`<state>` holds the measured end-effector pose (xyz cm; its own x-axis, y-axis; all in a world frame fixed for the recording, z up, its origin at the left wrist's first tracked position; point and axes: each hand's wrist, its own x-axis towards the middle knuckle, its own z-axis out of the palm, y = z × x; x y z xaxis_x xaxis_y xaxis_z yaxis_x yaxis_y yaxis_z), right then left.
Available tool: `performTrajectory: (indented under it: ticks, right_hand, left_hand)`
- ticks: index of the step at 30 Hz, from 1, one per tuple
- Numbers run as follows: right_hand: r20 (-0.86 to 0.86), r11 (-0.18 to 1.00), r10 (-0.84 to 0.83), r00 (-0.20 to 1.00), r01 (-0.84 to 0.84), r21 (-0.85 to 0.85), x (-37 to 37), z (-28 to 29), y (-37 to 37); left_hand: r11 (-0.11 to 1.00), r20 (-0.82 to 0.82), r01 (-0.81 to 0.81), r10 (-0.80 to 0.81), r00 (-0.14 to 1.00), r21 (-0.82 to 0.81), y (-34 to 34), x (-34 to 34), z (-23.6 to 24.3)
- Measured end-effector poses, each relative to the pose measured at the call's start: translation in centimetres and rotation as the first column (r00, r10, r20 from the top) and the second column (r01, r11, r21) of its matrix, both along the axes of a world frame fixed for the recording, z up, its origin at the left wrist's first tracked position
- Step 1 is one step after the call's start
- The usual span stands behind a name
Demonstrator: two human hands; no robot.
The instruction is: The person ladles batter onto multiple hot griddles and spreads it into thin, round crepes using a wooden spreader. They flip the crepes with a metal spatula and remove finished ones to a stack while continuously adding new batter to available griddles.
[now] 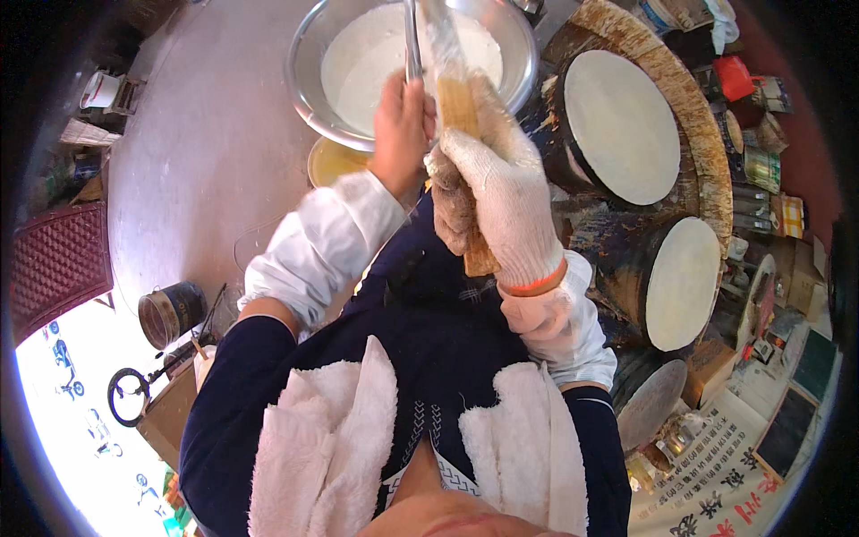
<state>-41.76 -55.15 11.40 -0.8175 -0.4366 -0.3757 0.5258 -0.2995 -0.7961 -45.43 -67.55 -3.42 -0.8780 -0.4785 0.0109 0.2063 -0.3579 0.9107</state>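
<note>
My bare left hand is closed around the slim metal handle of a tool whose far end runs out of the top of the picture. Beside it, my right hand in a white knitted glove grips a flat wooden stick; the upper part is coated white and slightly blurred, so its exact kind is unclear. The glove's fingers are stained brown. Both tools rise over a wide steel bowl holding white paste. They stand close together; whether they touch I cannot tell.
Under the bowl's near side shows a yellowish round container. At right lie dark drums with round whitish ends, beside a curved, worn wooden rim. A dark bucket and a maroon quilted panel are at left.
</note>
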Motion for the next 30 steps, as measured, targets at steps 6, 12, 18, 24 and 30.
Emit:
performTrajectory:
  ticks: [6, 12, 18, 24, 30]
  right_hand:
    - [-0.782, 0.888, 0.098, 0.616, 0.301, 0.348, -4.6, -3.3, 1.8]
    - [-0.551, 0.333, 0.575, 0.605, 0.442, 0.833, -0.2, -8.6, 6.4]
    - [-0.707, 0.348, 0.237, 0.667, 0.621, 0.703, 9.4, -12.7, 17.5]
    - [-0.582, 0.389, -0.625, 0.520, 0.854, 0.345, 20.9, -9.2, 28.2]
    - [-0.349, 0.038, -0.928, 0.133, 0.964, 0.265, 33.0, -10.2, 35.1]
  left_hand:
    - [0.957, 0.080, 0.275, -0.282, 0.956, 0.089, -5.1, 2.3, 13.9]
    - [0.696, 0.157, 0.410, -0.597, 0.787, 0.590, -9.0, 5.4, 14.7]
    - [0.542, 0.184, 0.509, -0.784, 0.593, 0.668, -3.7, 8.9, 11.1]
    - [0.320, 0.151, 0.724, -0.945, 0.290, 0.611, 9.0, 11.0, 15.5]
    - [-0.055, 0.095, 0.763, -0.984, -0.151, 0.644, 26.5, 9.5, 17.8]
